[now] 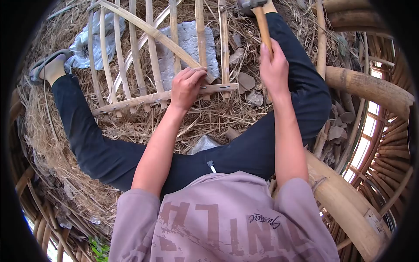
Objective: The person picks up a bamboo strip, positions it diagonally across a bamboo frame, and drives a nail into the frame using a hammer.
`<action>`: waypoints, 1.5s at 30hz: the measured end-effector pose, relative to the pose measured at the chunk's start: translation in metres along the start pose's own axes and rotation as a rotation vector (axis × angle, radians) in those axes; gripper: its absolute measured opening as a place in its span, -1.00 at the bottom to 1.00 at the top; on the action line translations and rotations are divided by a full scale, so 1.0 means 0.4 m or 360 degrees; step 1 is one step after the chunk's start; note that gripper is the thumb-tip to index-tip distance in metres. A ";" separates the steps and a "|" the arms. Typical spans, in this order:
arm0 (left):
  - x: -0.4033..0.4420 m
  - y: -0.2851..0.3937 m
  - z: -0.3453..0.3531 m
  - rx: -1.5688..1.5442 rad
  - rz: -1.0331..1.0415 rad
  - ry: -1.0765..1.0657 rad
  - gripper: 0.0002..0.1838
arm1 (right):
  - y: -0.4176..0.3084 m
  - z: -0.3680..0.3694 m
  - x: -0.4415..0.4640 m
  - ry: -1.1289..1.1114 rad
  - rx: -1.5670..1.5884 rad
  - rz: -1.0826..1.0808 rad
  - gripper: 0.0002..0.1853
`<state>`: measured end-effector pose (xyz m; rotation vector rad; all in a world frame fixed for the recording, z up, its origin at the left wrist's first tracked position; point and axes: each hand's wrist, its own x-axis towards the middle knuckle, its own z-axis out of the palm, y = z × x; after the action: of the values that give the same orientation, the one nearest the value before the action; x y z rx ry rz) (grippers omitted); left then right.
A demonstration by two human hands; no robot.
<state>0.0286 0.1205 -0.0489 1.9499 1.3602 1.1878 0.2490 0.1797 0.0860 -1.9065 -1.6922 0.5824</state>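
My right hand [274, 65] is wrapped round the wooden handle of a hammer [263, 27], raised beside my bent right knee. The dark hammer head is at the top edge of the view. My left hand [187, 89] is closed at the lower end of a diagonal bamboo strip [152, 32]; whether a nail is between its fingertips cannot be made out. The strip lies across a frame of several upright bamboo slats [136, 56], joined along a bamboo crosspiece [131, 103]. A pale, rough slab [211, 48] lies under the slats.
Straw [144, 135] covers the ground between my outstretched legs. A crumpled plastic bag [87, 43] lies at the left near my sandal [41, 67]. Broken stone pieces [246, 81] lie right of the frame. Thick bamboo poles [349, 205] stand close on my right.
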 end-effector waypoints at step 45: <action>-0.012 -0.019 0.010 -0.0035 0.0035 0.0070 -0.88 | -0.243 0.102 -0.375 0.0162 0.0902 0.0074 -0.72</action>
<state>0.0277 0.1193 -0.0586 1.9388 1.3449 1.2573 0.1297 0.0431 0.1130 -1.5352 -1.2475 0.8599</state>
